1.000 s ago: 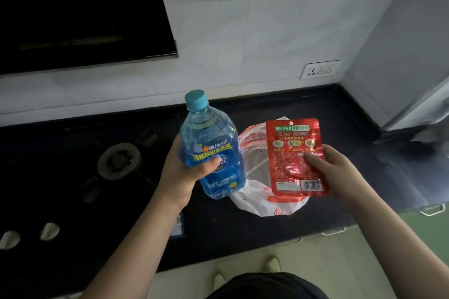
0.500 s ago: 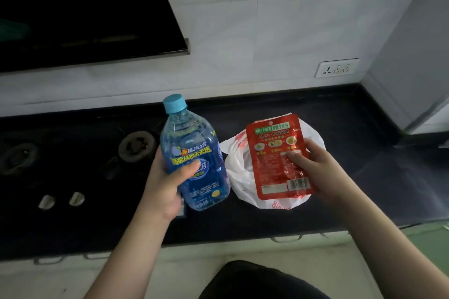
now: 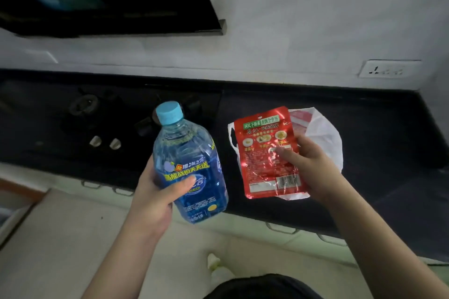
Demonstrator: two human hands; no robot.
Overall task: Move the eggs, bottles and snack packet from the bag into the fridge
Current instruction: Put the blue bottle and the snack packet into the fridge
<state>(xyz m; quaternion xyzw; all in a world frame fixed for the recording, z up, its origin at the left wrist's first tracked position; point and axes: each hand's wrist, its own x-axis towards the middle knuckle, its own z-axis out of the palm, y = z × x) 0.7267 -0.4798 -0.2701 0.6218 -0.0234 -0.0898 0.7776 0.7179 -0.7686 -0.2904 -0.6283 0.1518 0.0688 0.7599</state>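
Note:
My left hand grips a blue-tinted plastic bottle with a light blue cap, held upright above the counter's front edge. My right hand holds a red foil snack packet by its right side, thumb across the front. Behind the packet a white and red plastic bag lies crumpled on the black counter. No eggs or fridge are in view.
A gas hob with two knobs is set into the counter at the left, under a dark range hood. A wall socket sits at the right. Drawer handles line the cabinet front below.
The view has swung left, so the bag and counter sit further right. Both hands have drawn back from the counter towards me, still holding the bottle and the packet.

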